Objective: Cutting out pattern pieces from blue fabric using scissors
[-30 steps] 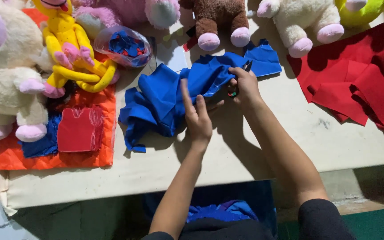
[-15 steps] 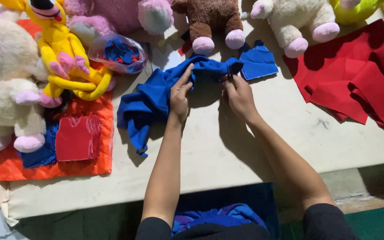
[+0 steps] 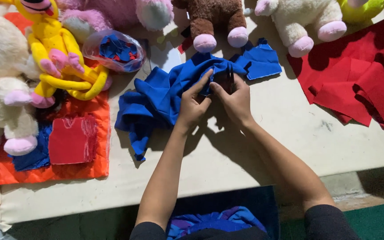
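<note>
A crumpled blue cloth (image 3: 156,98) lies on the pale table (image 3: 267,133). My left hand (image 3: 194,106) pinches a fold of it near its upper edge. My right hand (image 3: 234,98) is pressed close beside the left and grips a dark pair of scissors (image 3: 226,79) held against the same fold. The scissors are mostly hidden by my fingers. A smaller cut blue piece (image 3: 261,62) lies just to the right of the hands, touching the cloth.
Plush toys line the back: yellow (image 3: 54,49), white (image 3: 1,89), pink (image 3: 112,13), brown (image 3: 214,22), cream (image 3: 298,22). A plastic bag of scraps (image 3: 116,49) sits back left. Red felt pieces (image 3: 361,80) lie right. An orange cloth (image 3: 45,171) with a red patch (image 3: 70,140) lies left.
My left hand moved up and right onto the cloth's upper fold, and both hands have closed in together there. The cloth has bunched more toward the middle.
</note>
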